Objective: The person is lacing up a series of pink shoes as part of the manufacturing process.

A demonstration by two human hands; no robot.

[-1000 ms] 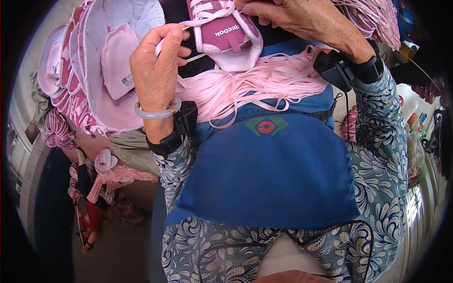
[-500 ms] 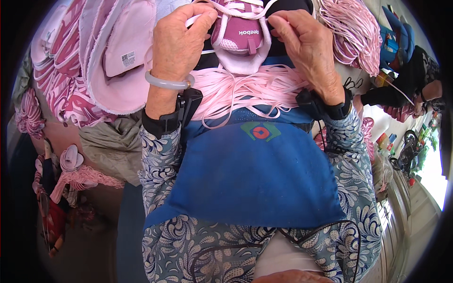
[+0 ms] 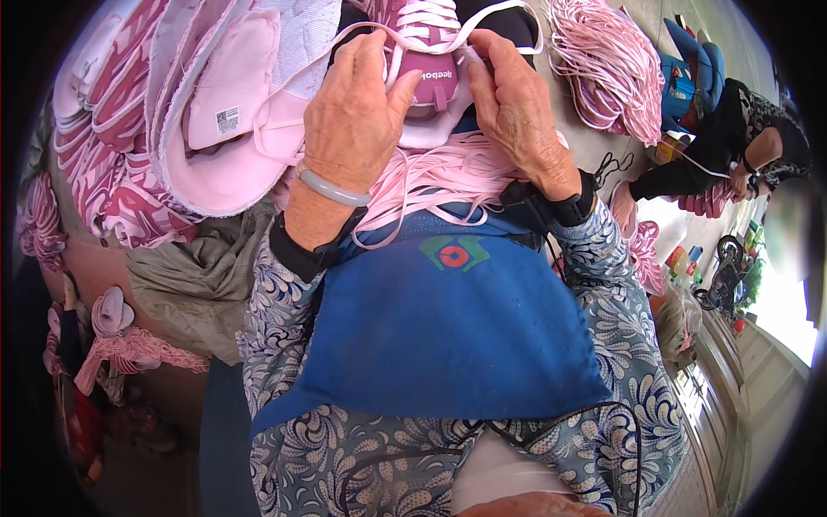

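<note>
A dark pink shoe upper [image 3: 435, 67] with a pale collar lies at the top middle, its white lace [image 3: 424, 17] threaded in a criss-cross. My left hand [image 3: 357, 121] is closed at the left side of the upper, thumb against its collar. At the opposite side my right hand [image 3: 517, 112] is closed, thumb and fingers on the upper's edge. Long lace ends loop over and beside both hands; the fingertips are partly hidden. Below the upper, a bundle of pale pink laces [image 3: 439, 177] is spread over my blue apron [image 3: 457, 336].
Stacked pink shoe uppers [image 3: 228, 121] stand at the left, above a grey-green cloth [image 3: 194, 280]. A large hank of pink laces [image 3: 603, 69] lies at the upper right. Beyond it another person's arm [image 3: 762, 151] reaches toward more pink pieces.
Both hands have come closer together around the upper; the left has let its stretched lace end go slack. The lace ends now loop loosely. The whole view has shifted slightly.
</note>
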